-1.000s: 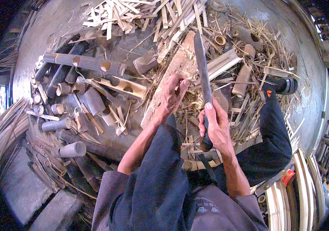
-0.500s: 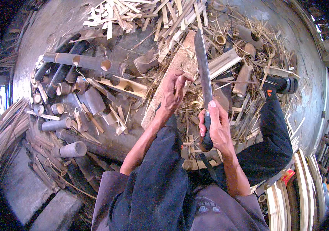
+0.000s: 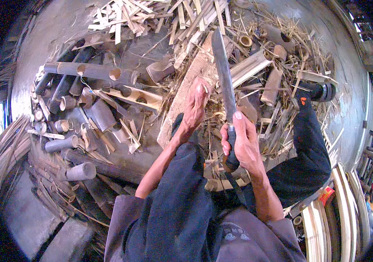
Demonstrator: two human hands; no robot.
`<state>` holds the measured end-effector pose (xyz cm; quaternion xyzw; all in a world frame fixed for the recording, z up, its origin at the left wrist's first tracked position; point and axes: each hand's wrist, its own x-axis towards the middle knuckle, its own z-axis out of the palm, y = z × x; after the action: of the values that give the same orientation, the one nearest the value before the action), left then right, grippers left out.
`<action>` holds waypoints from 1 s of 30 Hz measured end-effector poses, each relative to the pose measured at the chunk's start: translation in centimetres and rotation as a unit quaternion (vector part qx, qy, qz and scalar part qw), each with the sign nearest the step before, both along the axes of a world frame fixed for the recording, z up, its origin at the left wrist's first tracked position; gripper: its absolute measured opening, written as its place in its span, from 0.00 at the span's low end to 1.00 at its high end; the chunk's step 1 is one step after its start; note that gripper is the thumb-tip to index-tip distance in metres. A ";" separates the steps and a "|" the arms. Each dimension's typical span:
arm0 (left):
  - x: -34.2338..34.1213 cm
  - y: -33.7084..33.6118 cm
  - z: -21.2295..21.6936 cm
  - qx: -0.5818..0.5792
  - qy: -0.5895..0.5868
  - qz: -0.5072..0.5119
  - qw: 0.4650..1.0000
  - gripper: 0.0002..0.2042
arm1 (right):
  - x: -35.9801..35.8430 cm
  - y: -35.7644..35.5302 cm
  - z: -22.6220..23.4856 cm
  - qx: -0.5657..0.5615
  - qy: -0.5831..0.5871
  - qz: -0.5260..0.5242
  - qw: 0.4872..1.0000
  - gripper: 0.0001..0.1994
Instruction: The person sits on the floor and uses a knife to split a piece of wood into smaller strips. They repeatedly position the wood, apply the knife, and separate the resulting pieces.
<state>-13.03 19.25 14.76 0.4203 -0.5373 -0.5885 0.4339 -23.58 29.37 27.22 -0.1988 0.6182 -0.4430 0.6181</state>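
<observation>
The right hand [image 3: 246,142] has its grip closed around the black handle [image 3: 231,159] of a long knife [image 3: 225,83], with the thumb near the start of the blade. The knife is in front of the person, and its blade points away from the body. The left hand [image 3: 195,105] is over a rough wooden plank [image 3: 204,61]; its fingers are curled, but I cannot tell whether its grip holds something small. To the right of the blade lies a split bamboo piece [image 3: 249,70]. On the left there is a dark bamboo tube [image 3: 97,70] with round holes.
</observation>
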 end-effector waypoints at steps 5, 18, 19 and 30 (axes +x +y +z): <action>0.4 0.9 -1.8 -0.042 0.018 -0.075 0.996 0.20 | 0.0 -0.2 0.1 -0.006 0.001 0.013 1.000 0.22; -0.3 1.6 -2.3 -0.042 0.073 -0.089 0.992 0.13 | 0.0 -0.1 0.4 0.001 0.004 0.025 1.000 0.22; -0.4 1.6 -2.5 -0.047 0.071 -0.083 0.993 0.13 | 0.0 -0.1 0.4 0.003 0.005 0.025 1.000 0.22; -0.5 1.6 -2.2 -0.060 0.053 -0.094 0.992 0.16 | -0.3 -0.1 0.6 0.014 0.023 0.044 0.999 0.23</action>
<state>-13.48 20.88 12.51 0.3093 -0.5853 -0.6148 0.4286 -23.86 29.30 27.79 -0.2274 0.6292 -0.4019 0.6252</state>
